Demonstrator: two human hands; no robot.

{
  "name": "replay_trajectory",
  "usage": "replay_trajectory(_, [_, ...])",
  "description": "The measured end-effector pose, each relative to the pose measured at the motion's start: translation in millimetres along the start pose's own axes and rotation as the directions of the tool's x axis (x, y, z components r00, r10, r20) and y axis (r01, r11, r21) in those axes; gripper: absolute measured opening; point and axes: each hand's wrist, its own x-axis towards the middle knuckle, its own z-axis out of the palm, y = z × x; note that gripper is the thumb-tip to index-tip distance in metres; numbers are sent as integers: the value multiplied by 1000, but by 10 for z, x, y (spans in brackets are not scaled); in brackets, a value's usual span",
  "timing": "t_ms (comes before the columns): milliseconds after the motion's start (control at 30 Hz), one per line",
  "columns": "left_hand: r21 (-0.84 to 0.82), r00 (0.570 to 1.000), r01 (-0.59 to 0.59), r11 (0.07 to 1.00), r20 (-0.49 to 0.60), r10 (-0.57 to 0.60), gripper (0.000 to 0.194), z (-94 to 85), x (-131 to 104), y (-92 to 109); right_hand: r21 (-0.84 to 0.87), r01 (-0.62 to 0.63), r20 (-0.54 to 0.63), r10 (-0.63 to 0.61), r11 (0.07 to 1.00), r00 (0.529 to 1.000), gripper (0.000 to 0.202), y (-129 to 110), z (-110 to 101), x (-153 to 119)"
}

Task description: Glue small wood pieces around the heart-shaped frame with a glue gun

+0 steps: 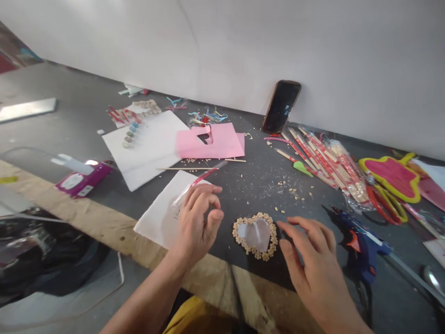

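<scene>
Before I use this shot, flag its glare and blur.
Head view: a pale sheen crosses the middle of the heart-shaped piece, and small reflections show on the phone; also in the head view, the dark, bag-like material at lower left looks smeared, and the glue gun appears soft.

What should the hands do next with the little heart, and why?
Maybe the right hand could gently pinch the heart by its edge: that hand is open, looks empty and is close beside it, while the left hand is farther away.
</scene>
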Motion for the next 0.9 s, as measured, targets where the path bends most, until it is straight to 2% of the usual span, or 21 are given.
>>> replay_trajectory(67, [-9,998,15,1000,-56,-15,37,20,-48,-44,-24,-1,15,2,1000,1000,27,-49,29,60])
replay_trajectory(167, [-19,987,72,997,-142,-74,16,55,-95,-115,-14,-15,-33,15,1000,999,24,-95,94,110])
replay_trajectory(333, [-92,961,131,987,-233,-149,29,120,-110,-183,-16,-46,-28,45,999,999,24,-74,227,119])
replay_trajectory(500, [-110,956,136,985,-247,-159,36,125,-119,-171,-44,-4,6,4,999,1000,25,-61,278,100])
replay_trajectory(900, [-130,965,157,979,-190,-179,38,122,-138,-131,-41,9,75,-6,999,997,29,-73,332,92])
